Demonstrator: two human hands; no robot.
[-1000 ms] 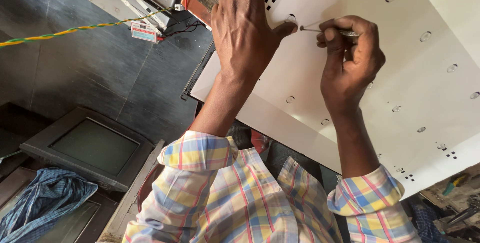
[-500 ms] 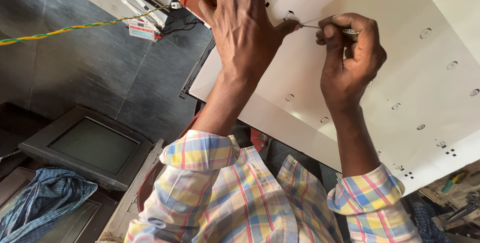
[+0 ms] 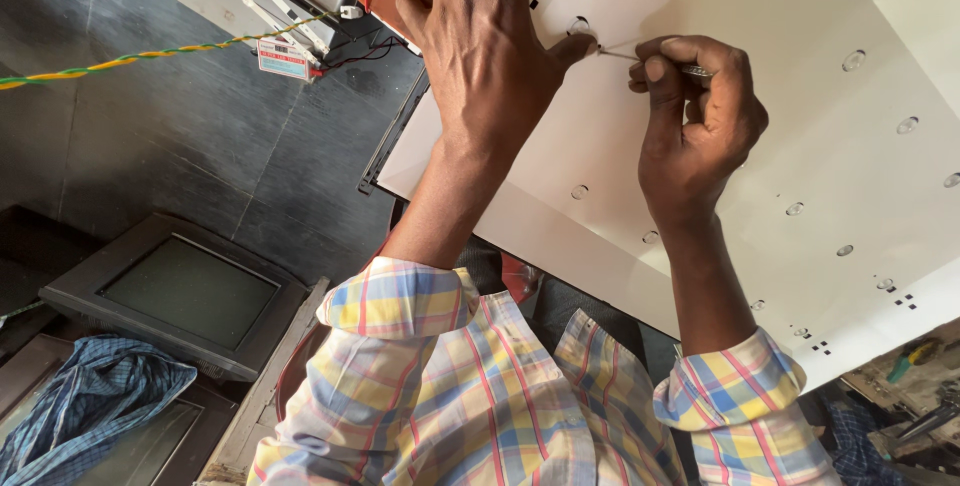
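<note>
A single large white panel (image 3: pixel 760 186) fills the upper right of the head view, under both hands of a person in a plaid shirt with rolled cuffs. About a dozen small round lens-like studs dot its surface in rows, and four little clusters of black square holes show on it, though the far ones are too small to count surely. One stud (image 3: pixel 578 25) lies just beside the thumb tip of the left hand (image 3: pixel 490 56), which is spread flat, palm down, on the panel and grips nothing. Just right of it, the right hand (image 3: pixel 695 121) is curled into a closed fist around one thin metal tool (image 3: pixel 650 61), whose slim tip reaches toward that stud; whether tip and stud touch cannot be told from here.

Well below and left of the left hand sits one dark grey screen frame (image 3: pixel 170 291) on the slate floor, with one crumpled blue checked cloth (image 3: pixel 85 406) beside its lower corner. One twisted yellow-and-green cord (image 3: pixel 150 54) stretches across the floor to the left of the left hand. At the cord's end, near the panel's top edge, lies one small rectangular label (image 3: pixel 283 60), white with a red border, with thin red and black wires next to it.
</note>
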